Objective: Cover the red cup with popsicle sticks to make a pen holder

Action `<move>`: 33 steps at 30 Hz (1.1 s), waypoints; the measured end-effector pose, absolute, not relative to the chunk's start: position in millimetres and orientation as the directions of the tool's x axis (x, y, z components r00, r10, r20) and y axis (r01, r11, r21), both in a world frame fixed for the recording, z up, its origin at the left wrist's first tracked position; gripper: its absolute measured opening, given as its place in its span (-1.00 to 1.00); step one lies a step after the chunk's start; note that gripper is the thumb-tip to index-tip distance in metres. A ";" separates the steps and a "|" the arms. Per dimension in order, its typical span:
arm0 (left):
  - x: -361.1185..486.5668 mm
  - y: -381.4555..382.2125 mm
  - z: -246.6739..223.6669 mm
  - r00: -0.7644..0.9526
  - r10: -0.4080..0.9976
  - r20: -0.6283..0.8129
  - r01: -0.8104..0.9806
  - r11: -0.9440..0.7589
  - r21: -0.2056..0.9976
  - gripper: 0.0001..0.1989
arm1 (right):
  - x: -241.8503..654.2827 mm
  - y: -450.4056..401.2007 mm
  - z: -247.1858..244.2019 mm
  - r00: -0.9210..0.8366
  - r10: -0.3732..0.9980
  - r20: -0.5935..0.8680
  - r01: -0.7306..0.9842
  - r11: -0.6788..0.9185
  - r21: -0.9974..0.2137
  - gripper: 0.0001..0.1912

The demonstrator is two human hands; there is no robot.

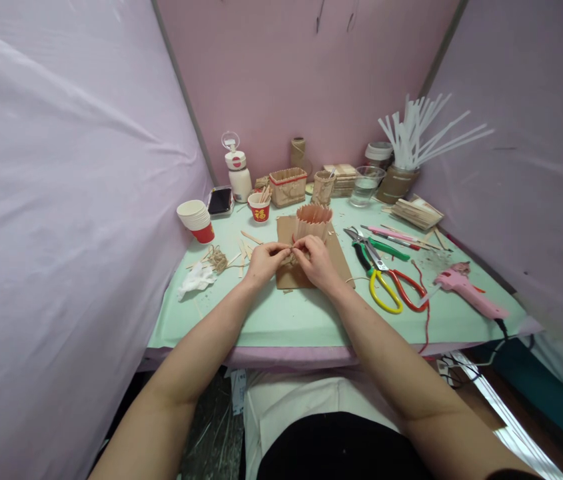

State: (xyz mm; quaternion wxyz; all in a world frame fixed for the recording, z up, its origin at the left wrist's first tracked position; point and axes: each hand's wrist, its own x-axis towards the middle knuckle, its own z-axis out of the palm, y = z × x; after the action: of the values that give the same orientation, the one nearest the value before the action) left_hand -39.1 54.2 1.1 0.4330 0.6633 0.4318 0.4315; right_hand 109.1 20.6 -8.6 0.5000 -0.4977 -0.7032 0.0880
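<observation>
Both hands meet over a brown cardboard sheet, fingertips pinched close together. My left hand is closed on what looks like thin tan twine; a strand runs from the small twine bundle toward it. Close beside it, my right hand is closed at the same spot, and a pale strand shows on its right side. The fingers hide most of what they pinch. Just behind them stands a round holder of upright wooden sticks with a jagged rim, a bit of red at its left side.
Right of the cardboard lie green-handled pruners, scissors, red cord and a pink glue gun. Paper cups, a bottle, a stick basket and a water cup stand farther back. Crumpled tissue lies left.
</observation>
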 end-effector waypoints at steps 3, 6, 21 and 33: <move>-39.3 55.2 -2.5 0.237 0.939 0.252 0.284 -0.314 0.906 -0.86 | 108.1 20.3 -8.1 -0.007 0.814 0.581 0.579 0.477 -0.661 -0.91; -39.3 54.9 -3.6 0.216 0.936 0.278 0.324 -0.337 0.884 -0.87 | 106.6 19.2 -6.0 0.042 0.877 0.480 0.464 0.408 -0.786 -0.93; -33.7 44.2 5.8 0.302 0.918 0.258 0.244 -0.336 0.910 -0.86 | 107.2 18.7 -1.3 0.217 0.956 0.196 0.166 0.161 -0.973 -0.87; -32.9 45.5 5.2 0.264 0.925 0.274 0.218 -0.334 0.917 -0.85 | 105.8 15.7 1.6 0.226 0.967 0.117 0.127 0.089 -0.988 -0.89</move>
State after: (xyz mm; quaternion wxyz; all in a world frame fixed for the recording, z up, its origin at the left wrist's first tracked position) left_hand -32.9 45.5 5.2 0.4001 0.6870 0.4160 0.4414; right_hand 105.8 15.7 1.6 0.5506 -0.5566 -0.4915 0.3814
